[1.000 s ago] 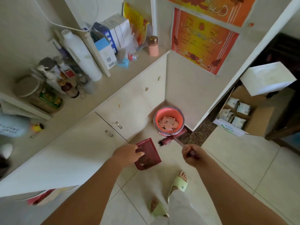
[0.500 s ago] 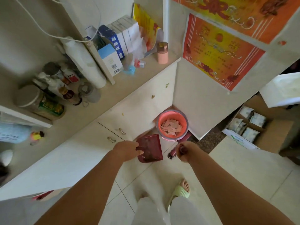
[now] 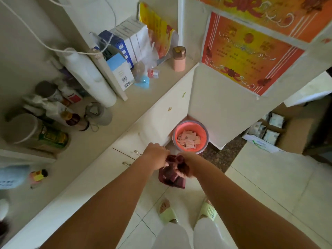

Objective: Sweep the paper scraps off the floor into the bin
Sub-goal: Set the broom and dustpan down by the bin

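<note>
Maroon dustpan (image 3: 171,177) gripped by both hands, near bin (image 3: 190,136).

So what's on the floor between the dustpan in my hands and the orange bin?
Nothing: the head view shows only bare floor between the dark red dustpan and the bin; the paper scraps lie inside it.

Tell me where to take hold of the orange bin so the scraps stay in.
Take the orange bin by its rim from above, at the side nearest the hands; cabinet and wall panel crowd the far sides. It stands upright with paper scraps inside, so keep it level.
</note>
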Demonstrator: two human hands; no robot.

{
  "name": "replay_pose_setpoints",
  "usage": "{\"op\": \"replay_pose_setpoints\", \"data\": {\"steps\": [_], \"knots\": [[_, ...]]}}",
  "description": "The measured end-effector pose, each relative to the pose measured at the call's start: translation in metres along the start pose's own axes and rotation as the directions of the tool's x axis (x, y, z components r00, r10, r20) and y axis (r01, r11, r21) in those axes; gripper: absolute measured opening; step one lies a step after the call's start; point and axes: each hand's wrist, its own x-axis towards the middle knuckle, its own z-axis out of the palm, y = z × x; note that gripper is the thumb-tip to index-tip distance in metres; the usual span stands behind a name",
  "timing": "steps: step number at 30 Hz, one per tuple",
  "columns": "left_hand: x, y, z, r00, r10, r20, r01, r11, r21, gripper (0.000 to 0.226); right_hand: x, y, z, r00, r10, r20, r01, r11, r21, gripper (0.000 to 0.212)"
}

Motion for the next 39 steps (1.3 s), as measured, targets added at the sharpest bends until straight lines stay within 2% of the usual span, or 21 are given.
{"op": "replay_pose_setpoints", "data": {"steps": [5,8,14,17,20,25,30,33,35,37,39], "knots": [[-0.002,-0.007,-0.001,0.993,0.102,-0.059,-0.1,0.995,0.028,0.013,0.002,0.009,0.014,0.998,-0.01,0.068,0.001,0.991,0.131,0.013],[-0.005,-0.01,0.001,0.985,0.15,-0.089,-0.146,0.988,0.055,0.016,0.008,0.014,0.019,0.998,-0.01,0.067,-0.006,0.973,0.231,0.013],[0.019,-0.02,-0.01,0.979,0.2,-0.043,-0.193,0.973,0.125,0.024,0.021,0.012,0.028,0.999,-0.003,0.04,-0.016,0.879,0.476,0.021],[0.026,-0.025,-0.029,0.978,0.202,-0.053,-0.191,0.967,0.168,0.027,0.032,0.004,0.032,0.996,0.078,-0.037,-0.039,0.789,0.613,0.01],[0.035,-0.031,-0.034,0.965,0.249,-0.078,-0.224,0.943,0.248,0.027,0.039,-0.002,0.038,0.987,0.104,-0.122,-0.006,0.788,0.616,0.016],[0.058,-0.044,-0.03,0.944,0.305,-0.124,-0.256,0.917,0.306,0.024,0.047,-0.018,0.043,0.986,0.048,-0.161,0.061,0.79,0.61,0.02],[0.077,-0.047,-0.036,0.925,0.338,-0.172,-0.274,0.909,0.313,0.027,0.061,-0.032,0.045,0.971,0.026,-0.239,0.14,0.748,0.649,0.017],[0.084,-0.049,-0.037,0.914,0.364,-0.18,-0.299,0.904,0.306,0.027,0.067,-0.036,0.043,0.958,0.026,-0.284,0.166,0.758,0.631,0.012],[0.088,-0.051,-0.035,0.923,0.343,-0.177,-0.288,0.917,0.276,0.027,0.072,-0.038,0.043,0.96,0.022,-0.28,0.16,0.776,0.61,0.013],[0.09,-0.055,-0.033,0.949,0.257,-0.185,-0.23,0.961,0.153,0.03,0.078,-0.039,0.047,0.969,0.011,-0.248,0.145,0.786,0.601,0.019],[0.092,-0.06,-0.032,0.966,0.211,-0.15,-0.197,0.975,0.105,0.032,0.083,-0.04,0.051,0.977,-0.007,-0.212,0.139,0.776,0.615,0.025]]}}
